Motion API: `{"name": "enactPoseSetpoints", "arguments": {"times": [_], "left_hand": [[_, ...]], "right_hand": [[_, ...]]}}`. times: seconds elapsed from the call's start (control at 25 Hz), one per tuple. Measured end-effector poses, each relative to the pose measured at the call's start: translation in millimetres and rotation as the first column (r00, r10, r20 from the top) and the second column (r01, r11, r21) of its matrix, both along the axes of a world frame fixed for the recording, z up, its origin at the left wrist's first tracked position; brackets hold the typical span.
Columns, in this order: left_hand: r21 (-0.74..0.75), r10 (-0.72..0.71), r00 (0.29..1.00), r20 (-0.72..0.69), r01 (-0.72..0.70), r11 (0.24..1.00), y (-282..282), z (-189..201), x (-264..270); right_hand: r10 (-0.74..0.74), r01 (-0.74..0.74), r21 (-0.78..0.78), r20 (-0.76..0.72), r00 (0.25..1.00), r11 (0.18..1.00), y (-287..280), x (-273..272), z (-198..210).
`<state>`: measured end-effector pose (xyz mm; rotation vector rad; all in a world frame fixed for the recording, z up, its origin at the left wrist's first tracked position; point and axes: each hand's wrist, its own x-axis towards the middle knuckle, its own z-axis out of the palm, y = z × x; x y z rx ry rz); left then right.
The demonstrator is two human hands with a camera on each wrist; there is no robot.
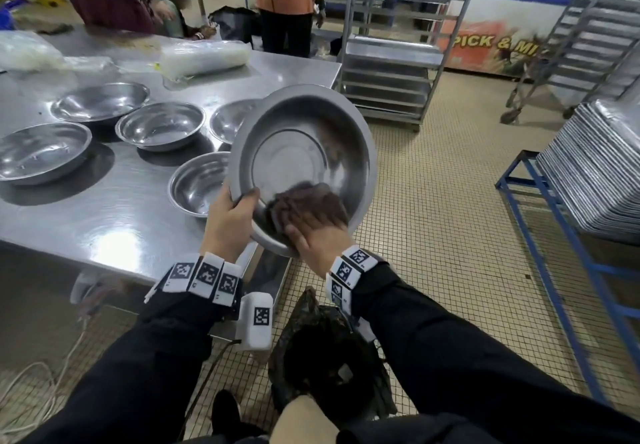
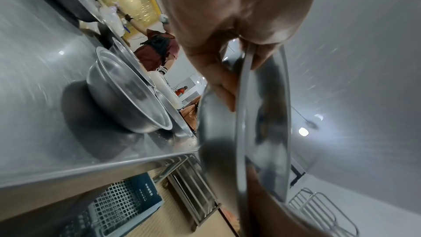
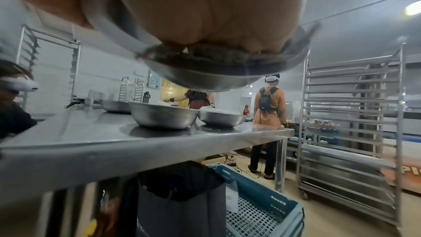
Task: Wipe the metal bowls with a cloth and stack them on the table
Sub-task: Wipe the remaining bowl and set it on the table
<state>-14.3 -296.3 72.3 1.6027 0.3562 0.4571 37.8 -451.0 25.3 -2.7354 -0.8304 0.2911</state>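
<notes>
The bowl (image 1: pixel 304 152) is tilted in the air just off the table (image 1: pixel 114 222) edge, its rim pinched by the left hand (image 1: pixel 230 216), while the right hand (image 1: pixel 318 232) presses a cloth (image 1: pixel 304 201) inside it, five bowls (image 1: pixel 161 126) beside.

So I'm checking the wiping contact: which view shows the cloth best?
The head view: the brown cloth lies under the right hand inside the held bowl. The right wrist view shows a blurred edge; the left wrist view doesn't show it clearly.
</notes>
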Motion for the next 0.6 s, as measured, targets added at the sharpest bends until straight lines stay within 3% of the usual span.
{"name": "enactPoseSetpoints", "arguments": {"times": [0.08,0.16,0.28,0.4,0.44,0.52,0.6], "left_hand": [[0.051,0.020,1.000,0.008,-0.020,0.998,6,-2,-1],[0.117,0.027,0.999,0.038,-0.031,0.993,6,-2,-5],[0.188,0.028,0.998,0.060,-0.039,0.981,7,-2,-7],[0.242,0.009,0.999,0.041,-0.019,0.970,4,0,-6],[0.236,0.002,0.999,0.032,-0.010,0.972,1,2,-5],[0.182,0.004,1.000,0.016,-0.006,0.983,-4,7,-4],[0.119,-0.003,1.000,0.002,0.002,0.993,-10,11,-3]], "right_hand": [[-0.071,0.082,-0.139,0.087,0.994,0.987,-9,10,1],[-0.036,0.052,-0.116,0.139,0.990,0.992,-12,7,-1],[0.093,-0.092,0.126,-0.001,0.996,0.988,-2,-13,-1],[0.035,0.029,0.364,-0.168,0.985,0.931,11,-20,1],[-0.017,0.064,0.338,-0.139,0.990,0.939,12,-16,2],[-0.091,0.088,0.127,0.012,0.996,0.988,4,-1,-2],[-0.181,0.183,-0.007,0.087,0.980,0.983,-14,19,-6]]}}
